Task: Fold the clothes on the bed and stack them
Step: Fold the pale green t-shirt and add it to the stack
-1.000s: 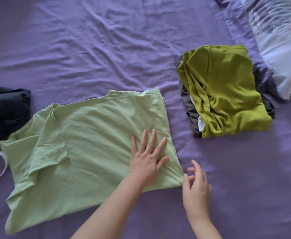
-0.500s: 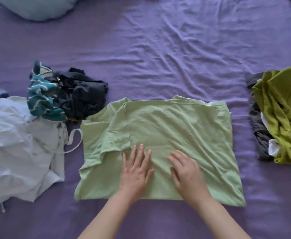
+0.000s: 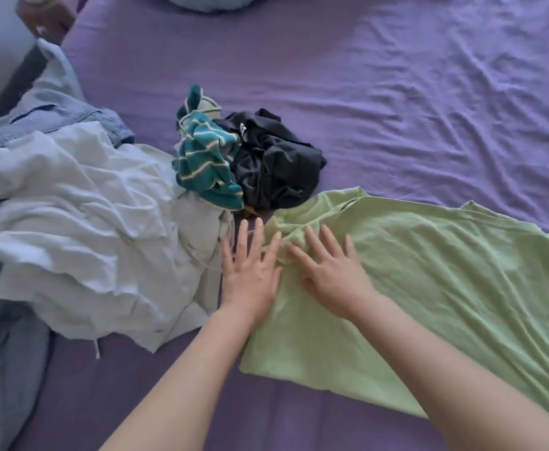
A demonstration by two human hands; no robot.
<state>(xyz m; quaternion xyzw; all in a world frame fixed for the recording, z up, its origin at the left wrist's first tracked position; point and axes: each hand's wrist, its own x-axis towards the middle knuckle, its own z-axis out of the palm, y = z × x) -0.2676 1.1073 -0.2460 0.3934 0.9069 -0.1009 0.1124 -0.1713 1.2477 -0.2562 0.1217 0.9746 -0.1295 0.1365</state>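
**Light green cotton T-shirt: soft, limp, and needing two-handed handling**

The light green cotton T-shirt (image 3: 429,281) is lying partly folded on the purple bed sheet (image 3: 396,109), toward the bed's near right side, its sleeve end bunching beside the unfolded pile. The left hand (image 3: 250,265) is resting flat at the shirt's left edge, fingers straight and spread, its grip open and holding nothing. The right hand (image 3: 328,271) is pressing flat on the wrinkled sleeve area, fingers likewise extended, gripping nothing.

The fabric is looking thin, light and floppy; it is probably going to sag and crease wherever it is unsupported, and slide little on the sheet. Pinching it at two corners or along a hemmed edge is likely the surest hold, keeping the cloth taut while folding.

Waiting toward the bed's left edge are a crumpled white cotton garment (image 3: 81,229), a teal striped knit top (image 3: 205,157), a black crumpled garment (image 3: 276,164) and a pale blue denim shirt (image 3: 55,115).
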